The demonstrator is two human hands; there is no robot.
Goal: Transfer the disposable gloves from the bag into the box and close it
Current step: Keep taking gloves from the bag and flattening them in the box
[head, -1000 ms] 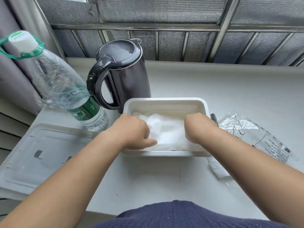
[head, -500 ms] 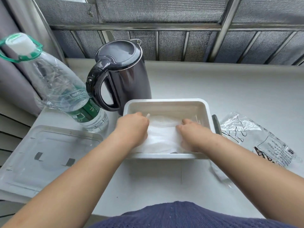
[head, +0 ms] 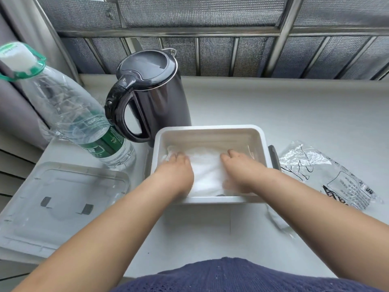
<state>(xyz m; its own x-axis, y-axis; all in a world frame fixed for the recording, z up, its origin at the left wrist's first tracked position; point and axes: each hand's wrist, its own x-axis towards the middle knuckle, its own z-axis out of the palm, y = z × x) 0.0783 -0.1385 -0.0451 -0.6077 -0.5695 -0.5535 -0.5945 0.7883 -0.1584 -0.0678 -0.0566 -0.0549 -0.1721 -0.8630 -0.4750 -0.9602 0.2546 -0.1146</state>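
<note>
Presses down on the white disposable gloves (head: 207, 165) with the left hand (head: 176, 171) at their 9 o'clock side and the right hand (head: 242, 167) at their 3 o'clock side, fingers of both stretched out flat, gripping nothing. Gloves inside the open white box (head: 210, 128) on the worktop (head: 273, 106). At 3 o'clock of the box, flattened clear bag (head: 328, 171); at 8 o'clock, transparent lid (head: 63, 199), off the box; at 11 o'clock, dark kettle (head: 151, 95) just beside it; at 10 o'clock, plastic bottle (head: 69, 114).
</note>
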